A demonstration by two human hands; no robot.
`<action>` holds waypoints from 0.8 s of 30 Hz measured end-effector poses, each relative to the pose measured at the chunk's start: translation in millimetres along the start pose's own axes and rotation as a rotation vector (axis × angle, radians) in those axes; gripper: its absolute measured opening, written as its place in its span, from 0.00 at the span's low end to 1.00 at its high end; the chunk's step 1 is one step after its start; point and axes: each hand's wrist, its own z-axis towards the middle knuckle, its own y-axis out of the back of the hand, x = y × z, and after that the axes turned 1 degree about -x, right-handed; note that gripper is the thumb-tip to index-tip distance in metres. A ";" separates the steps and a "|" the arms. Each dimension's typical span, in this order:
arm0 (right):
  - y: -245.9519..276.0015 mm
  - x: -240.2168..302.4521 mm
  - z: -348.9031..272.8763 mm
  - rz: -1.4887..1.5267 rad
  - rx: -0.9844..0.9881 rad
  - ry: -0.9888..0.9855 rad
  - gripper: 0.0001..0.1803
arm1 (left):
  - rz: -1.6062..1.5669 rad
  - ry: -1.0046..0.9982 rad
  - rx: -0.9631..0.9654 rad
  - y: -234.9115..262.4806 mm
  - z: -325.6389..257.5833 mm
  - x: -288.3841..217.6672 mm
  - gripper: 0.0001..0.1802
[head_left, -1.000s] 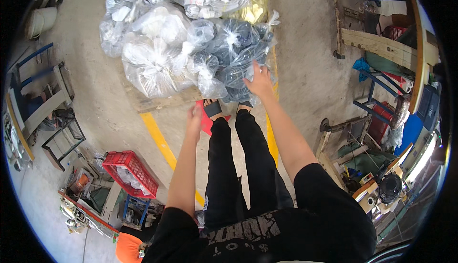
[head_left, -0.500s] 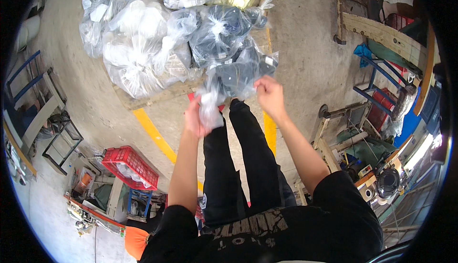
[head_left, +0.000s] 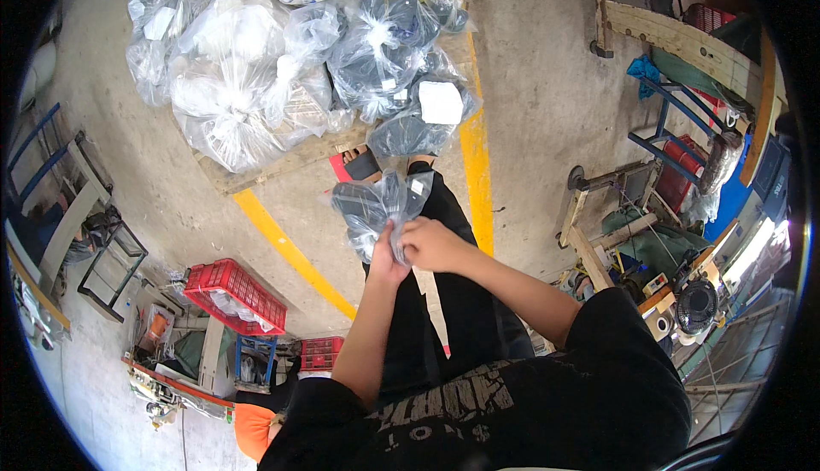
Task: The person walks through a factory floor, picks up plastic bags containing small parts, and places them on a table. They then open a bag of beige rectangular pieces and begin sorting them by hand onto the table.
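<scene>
My left hand [head_left: 389, 259] and my right hand [head_left: 431, 245] meet in front of my legs, both closed on the gathered part of a clear plastic bag [head_left: 382, 200]. Dark pieces show through its film; what exactly they are I cannot make out. The bag hangs over the floor, apart from the pile ahead. At the pile's near right edge lies a dark-filled plastic bag [head_left: 407, 135] with a white sheet of paper [head_left: 441, 103] on it. Behind it sits a larger tied bag of dark contents [head_left: 376, 57], beside a big clear bag of pale goods [head_left: 235, 87].
The bags rest on a low wooden pallet [head_left: 256, 172] between yellow floor lines [head_left: 286, 245]. Red crates [head_left: 235, 298] stand at the left. Wooden-framed workbenches [head_left: 598, 257] and a black fan [head_left: 696, 306] are at the right. An orange-clad person [head_left: 253, 431] appears at lower left.
My hands have come together and closer to my body, carrying the small bag away from the pile. My right hand has left the pile's edge, and the white sheet there now shows.
</scene>
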 end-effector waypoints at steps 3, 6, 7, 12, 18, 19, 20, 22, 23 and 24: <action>0.6 -42.2 21.0 0.890 -0.202 -0.281 0.13 | -0.122 -0.035 -0.087 14.3 17.6 0.0 0.15; 13.4 -107.3 60.0 0.321 -0.715 -0.654 0.18 | -0.191 -0.011 -0.092 16.7 18.0 -7.2 0.16; 18.7 -129.5 75.6 0.159 -0.810 -0.865 0.20 | -0.260 0.029 -0.057 16.5 14.6 -10.7 0.17; 34.0 -176.8 105.4 0.282 -0.673 -0.774 0.24 | -0.527 0.142 0.199 11.6 0.5 -17.7 0.25; 20.6 -102.0 65.8 0.318 -0.616 -0.467 0.23 | -0.611 0.045 0.223 1.0 -7.1 -14.3 0.29; 16.0 -87.5 55.3 0.334 -0.498 -0.507 0.22 | -0.639 0.050 0.243 0.7 -9.2 -14.1 0.29; 9.8 -74.7 50.1 0.338 -0.461 -0.483 0.22 | -0.528 0.035 0.351 2.8 -12.8 -14.6 0.31; -6.0 -52.8 37.1 0.506 -0.369 -0.473 0.22 | -0.302 -0.034 0.312 9.0 -16.4 -14.4 0.30; -16.4 -41.6 30.9 0.700 -0.326 -0.427 0.22 | -0.230 -0.069 0.355 13.5 -18.2 -12.0 0.30; -27.8 -30.0 31.7 0.902 -0.237 -0.596 0.23 | -0.231 -0.061 0.674 17.5 -14.4 -13.2 0.27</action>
